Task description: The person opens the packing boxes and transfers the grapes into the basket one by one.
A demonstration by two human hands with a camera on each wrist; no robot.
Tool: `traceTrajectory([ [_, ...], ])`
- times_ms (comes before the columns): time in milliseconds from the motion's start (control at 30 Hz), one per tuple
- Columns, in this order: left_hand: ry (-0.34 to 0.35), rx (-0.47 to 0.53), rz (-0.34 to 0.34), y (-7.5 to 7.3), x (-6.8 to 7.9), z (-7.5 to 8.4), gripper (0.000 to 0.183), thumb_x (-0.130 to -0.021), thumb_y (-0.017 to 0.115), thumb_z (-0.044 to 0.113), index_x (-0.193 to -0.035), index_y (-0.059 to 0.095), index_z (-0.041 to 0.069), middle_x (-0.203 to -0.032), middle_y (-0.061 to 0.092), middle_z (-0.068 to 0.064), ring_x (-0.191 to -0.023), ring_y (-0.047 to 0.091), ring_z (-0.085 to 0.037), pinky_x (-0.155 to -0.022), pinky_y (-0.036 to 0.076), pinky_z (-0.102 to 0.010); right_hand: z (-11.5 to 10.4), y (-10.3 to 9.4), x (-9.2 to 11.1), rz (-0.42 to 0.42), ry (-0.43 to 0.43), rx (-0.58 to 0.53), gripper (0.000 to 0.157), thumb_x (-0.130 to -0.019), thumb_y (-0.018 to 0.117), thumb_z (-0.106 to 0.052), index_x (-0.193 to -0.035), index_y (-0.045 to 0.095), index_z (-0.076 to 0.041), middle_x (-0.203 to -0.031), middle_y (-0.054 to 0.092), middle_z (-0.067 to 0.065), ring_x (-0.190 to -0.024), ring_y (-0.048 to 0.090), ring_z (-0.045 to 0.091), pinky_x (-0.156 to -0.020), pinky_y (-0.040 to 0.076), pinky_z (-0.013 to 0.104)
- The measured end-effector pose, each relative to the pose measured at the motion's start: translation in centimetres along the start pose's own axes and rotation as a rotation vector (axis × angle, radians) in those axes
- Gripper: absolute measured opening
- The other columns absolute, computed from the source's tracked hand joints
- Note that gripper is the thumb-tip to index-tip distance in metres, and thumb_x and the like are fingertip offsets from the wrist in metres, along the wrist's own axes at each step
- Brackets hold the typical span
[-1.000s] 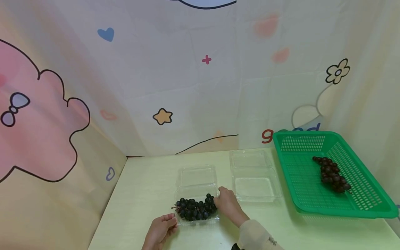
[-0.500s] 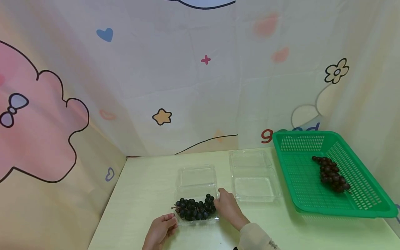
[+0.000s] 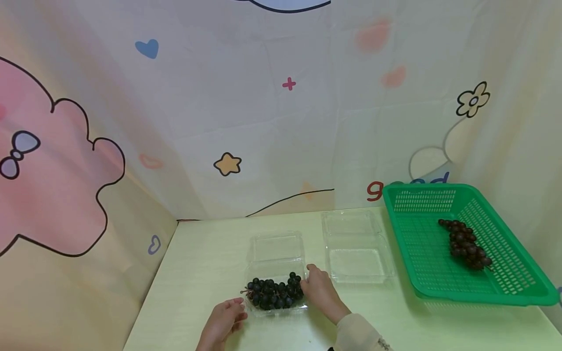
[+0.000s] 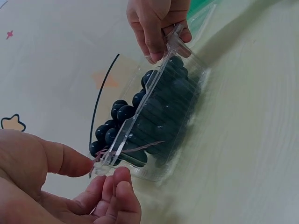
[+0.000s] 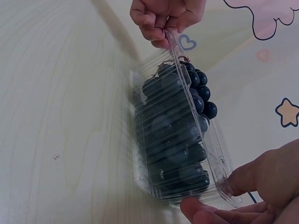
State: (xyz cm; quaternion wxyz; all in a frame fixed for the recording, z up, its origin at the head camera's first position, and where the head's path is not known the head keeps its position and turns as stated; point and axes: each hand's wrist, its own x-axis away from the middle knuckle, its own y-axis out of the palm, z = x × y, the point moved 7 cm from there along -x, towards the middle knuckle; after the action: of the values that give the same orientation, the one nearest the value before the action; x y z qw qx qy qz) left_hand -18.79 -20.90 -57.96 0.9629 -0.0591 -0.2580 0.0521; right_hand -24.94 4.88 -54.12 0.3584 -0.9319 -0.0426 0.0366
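Note:
A bunch of dark grapes [image 3: 272, 295] lies in the lower half of a clear plastic clamshell box [image 3: 276, 311], whose lid [image 3: 276, 247] is folded back toward the wall. My left hand [image 3: 222, 321] is at the near left corner; in the left wrist view its thumb and fingertips pinch the rim beside the reddish stem [image 4: 140, 148]. On the opposite side my right hand [image 3: 322, 291] pinches the rim, with the thumb [image 5: 245, 179] on top and fingers below. Some grapes rise above the rim.
A second clear clamshell box [image 3: 359, 265] stands unfolded to the right, with nothing in it. Farther right is a green plastic basket [image 3: 421, 273] holding a bunch of reddish-brown grapes [image 3: 467, 246]. A printed curtain [image 3: 272, 122] hangs behind the pale table [image 3: 193, 273].
My left hand has shifted slightly left at the box corner, its fingertips a little more spread. My right hand, the box and the grapes stay nearly in place.

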Motion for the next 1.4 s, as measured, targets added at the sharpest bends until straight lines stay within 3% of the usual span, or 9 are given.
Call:
traceTrajectory([
  [300,0.047,-0.142,0.088,-0.9,0.1,1.6,0.033,-0.104,0.048,0.006,-0.129,0.055,-0.015,-0.111,0.062,-0.023,-0.086,0.065,-0.020,-0.074,0.056,-0.034,0.0,0.0,-0.1,-0.002,0.004,-0.014,0.048,-0.089,0.065,0.000,-0.131,0.053,0.019,-0.064,0.050,-0.001,-0.062,0.048,0.017,-0.067,0.051,0.041],
  [700,0.196,-0.259,0.095,-1.7,-0.2,4.1,0.039,-0.106,0.057,0.017,-0.129,0.057,-0.014,-0.116,0.066,-0.023,-0.093,0.066,-0.026,-0.079,0.058,-0.041,0.4,0.3,-0.1,0.000,0.007,-0.021,0.046,-0.089,0.065,0.000,-0.130,0.053,0.019,-0.066,0.052,0.000,-0.064,0.050,0.018,-0.069,0.053,0.043],
  [933,0.294,-0.318,0.081,-1.7,-0.7,5.6,0.044,-0.104,0.059,0.008,-0.136,0.051,-0.019,-0.116,0.069,-0.026,-0.104,0.068,-0.040,-0.080,0.059,-0.045,0.3,0.1,0.0,0.010,-0.003,-0.021,0.046,-0.088,0.065,0.000,-0.130,0.053,0.019,-0.064,0.050,0.000,-0.063,0.049,0.018,-0.068,0.052,0.042],
  [1233,0.302,-0.344,0.077,-1.7,-1.6,6.9,0.042,-0.105,0.058,0.009,-0.137,0.052,-0.017,-0.121,0.066,-0.029,-0.109,0.066,-0.043,-0.084,0.059,-0.048,0.3,0.2,0.0,-0.005,0.013,-0.030,0.047,-0.090,0.064,0.000,-0.132,0.052,0.018,-0.064,0.051,0.000,-0.059,0.046,0.016,-0.064,0.049,0.039],
  [1400,0.308,-0.357,0.066,-1.5,-1.9,7.8,0.042,-0.105,0.057,0.009,-0.138,0.052,-0.016,-0.126,0.063,-0.032,-0.114,0.064,-0.047,-0.087,0.059,-0.050,0.3,0.1,0.1,-0.004,0.018,-0.018,0.047,-0.090,0.065,-0.001,-0.132,0.053,0.017,-0.066,0.052,0.001,-0.063,0.049,0.018,-0.069,0.052,0.042],
])
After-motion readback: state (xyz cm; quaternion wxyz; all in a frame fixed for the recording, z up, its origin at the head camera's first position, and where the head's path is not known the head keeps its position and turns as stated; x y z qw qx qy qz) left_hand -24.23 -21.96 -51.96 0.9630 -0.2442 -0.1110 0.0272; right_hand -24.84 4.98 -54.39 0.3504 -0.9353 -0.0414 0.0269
